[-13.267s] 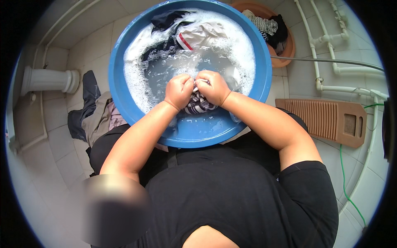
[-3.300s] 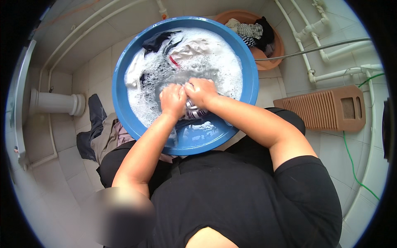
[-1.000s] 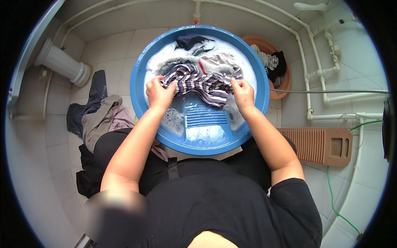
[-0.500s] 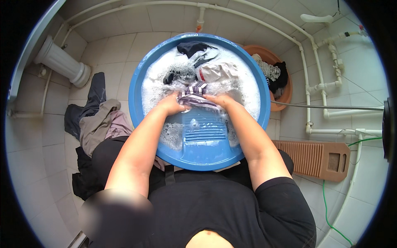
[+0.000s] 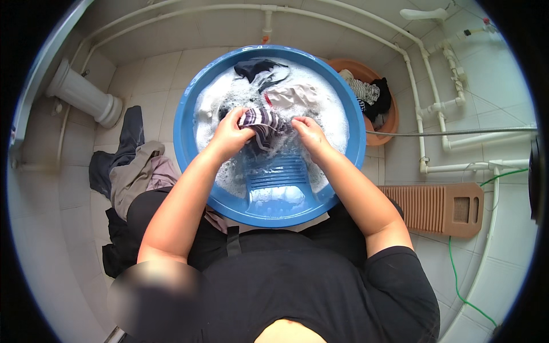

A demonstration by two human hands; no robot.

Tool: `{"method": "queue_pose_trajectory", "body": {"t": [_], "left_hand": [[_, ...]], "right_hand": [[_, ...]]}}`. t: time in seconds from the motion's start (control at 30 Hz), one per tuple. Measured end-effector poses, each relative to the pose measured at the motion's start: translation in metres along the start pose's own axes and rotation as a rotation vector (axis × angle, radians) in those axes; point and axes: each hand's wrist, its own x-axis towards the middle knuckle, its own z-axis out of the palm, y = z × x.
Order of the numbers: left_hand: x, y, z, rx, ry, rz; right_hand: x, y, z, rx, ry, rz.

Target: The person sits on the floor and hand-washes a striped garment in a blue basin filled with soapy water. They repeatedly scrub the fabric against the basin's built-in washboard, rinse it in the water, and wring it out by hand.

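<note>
In a big blue basin [image 5: 182,128] of foamy water, my left hand [image 5: 230,136] is closed on a wet purple-and-white striped cloth [image 5: 262,123]. The cloth hangs folded above the suds; its kind is not clear. Just right of the cloth is my right hand [image 5: 309,137], its fingers drawn together in a pinch; whatever they may hold cannot be made out. A ribbed washing slope [image 5: 277,178] is moulded into the basin's near side. Farther back, a dark garment [image 5: 254,68] and a pale garment with a red edge [image 5: 294,96] lie in the foam.
An orange tub [image 5: 394,123] with black and patterned clothes stands behind the basin at right. A brown washboard [image 5: 426,208] lies right of my knee. Grey, beige and pink clothes [image 5: 134,174] are heaped at left. White pipes [image 5: 414,91] and a grey hose [image 5: 457,132] run along the right.
The striped cloth has come up out of the suds, raised by my left hand. My right hand has come off the cloth's right side and its fingers have drawn together.
</note>
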Motion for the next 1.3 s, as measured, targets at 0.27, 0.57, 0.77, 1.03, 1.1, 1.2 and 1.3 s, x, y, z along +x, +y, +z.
{"method": "queue_pose_trajectory", "body": {"t": [0.27, 0.57, 0.77, 1.03, 1.1, 1.2, 1.3], "left_hand": [[-0.053, 0.059, 0.036, -1.227, -0.288, -0.056], [-0.045, 0.007, 0.033, -1.016, 0.101, -0.227], [-0.035, -0.008, 0.036, -0.675, -0.141, -0.259], [-0.073, 0.006, 0.064, 0.471, 0.171, 0.266], [-0.09, 0.005, 0.079, 0.637, 0.194, 0.383], [-0.084, -0.007, 0.083, 0.773, 0.087, 0.397], [-0.047, -0.011, 0.068, 0.789, -0.057, 0.145]], "right_hand": [[-0.047, -0.052, 0.007, 1.098, -0.384, 0.367], [-0.053, -0.036, 0.012, 1.176, -0.371, 0.371], [-0.046, -0.028, 0.018, 0.621, -0.415, 0.24], [-0.085, -0.029, -0.002, -0.319, -0.142, -0.296], [-0.107, -0.003, 0.01, -0.328, 0.017, -0.467], [-0.112, 0.004, 0.019, -0.459, 0.103, -0.545], [-0.064, 0.001, 0.027, -0.622, 0.057, -0.433]]}}
